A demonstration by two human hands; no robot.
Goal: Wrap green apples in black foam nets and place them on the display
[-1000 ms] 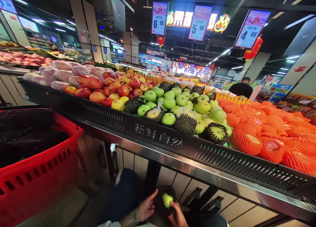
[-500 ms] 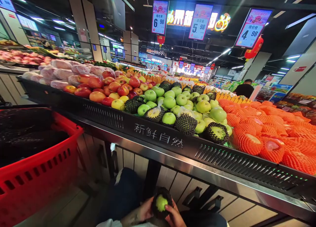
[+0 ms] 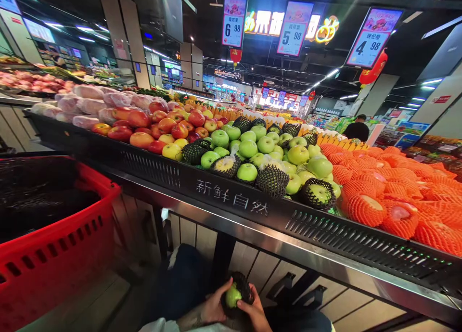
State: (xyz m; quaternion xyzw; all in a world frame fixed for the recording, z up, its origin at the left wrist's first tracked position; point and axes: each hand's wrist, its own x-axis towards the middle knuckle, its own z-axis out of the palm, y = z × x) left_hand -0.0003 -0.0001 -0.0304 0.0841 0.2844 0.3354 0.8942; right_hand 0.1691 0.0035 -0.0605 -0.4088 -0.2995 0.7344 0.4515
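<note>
Green apple in black foam net, held low below the fruit stand

Left hand (image 3: 213,307) and right hand (image 3: 254,312) both curl closed around the netted apple (image 3: 234,296) — its bare green face points up-left toward the camera, no clear long axis. Since a second ago the net has been pulled further round it, and the hands have closed in tighter.

Both hands sit low at the bottom edge of the view, close to the body and brought together. The left hand (image 3: 213,307) curls inward, thumb raised and pointing right, fingers wrapped underneath. The right hand (image 3: 254,312) faces it, knuckles up, fingers bent and closed in a grip. The forearms run down out of view.
</note>
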